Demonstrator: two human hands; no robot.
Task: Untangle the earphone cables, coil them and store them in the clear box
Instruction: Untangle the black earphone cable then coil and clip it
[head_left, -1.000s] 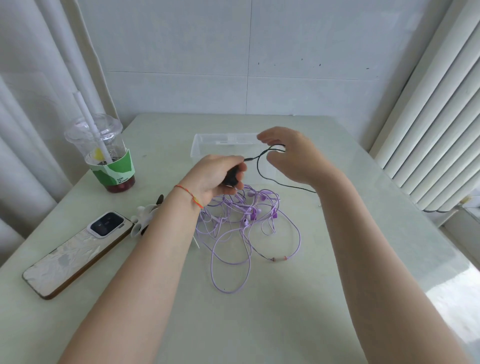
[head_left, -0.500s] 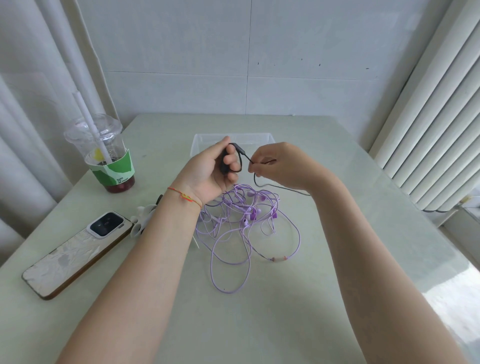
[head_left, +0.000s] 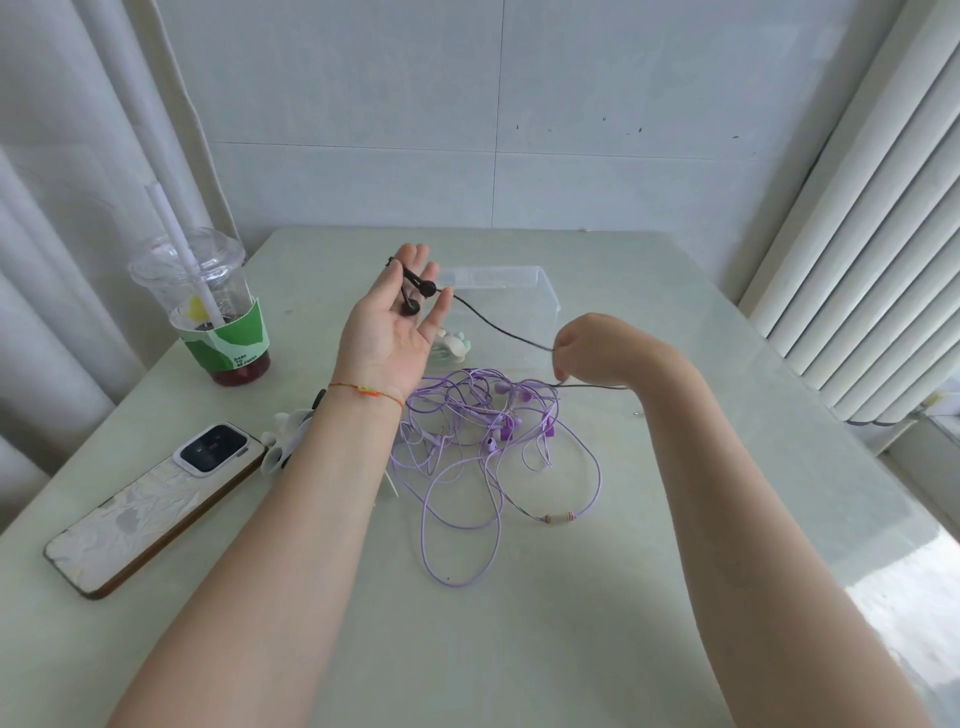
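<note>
**Black earphones go round the palm while the purple knot waits**

A person's left hand (head_left: 390, 325) is raised palm-up with fingers straight, two black earbuds (head_left: 418, 296) resting across them and the thin black cable (head_left: 496, 326) running off past the fingertip side. The right hand (head_left: 597, 349) pinches that cable farther along, fingers curled round it; from there the cord trails out under the wrist. The clear box (head_left: 524, 283), thin-walled, rectangular and open-topped, sits just beyond both hands. Below the left wrist, between the two forearms, lies the purple earphone tangle (head_left: 483, 436): glossy, slender cord in loose overlapping loops, with small rounded buds near the middle. The step in hand looks like coiling the black set, and it would go best with the right hand keeping light, even tension, laying each turn flat beside the last around the straight fingers, and lifting the slack clear of the purple loops so it does not snag them. The pale tabletop (head_left: 519, 649) is smooth and faintly reflective, so loose cord will slide easily
</note>
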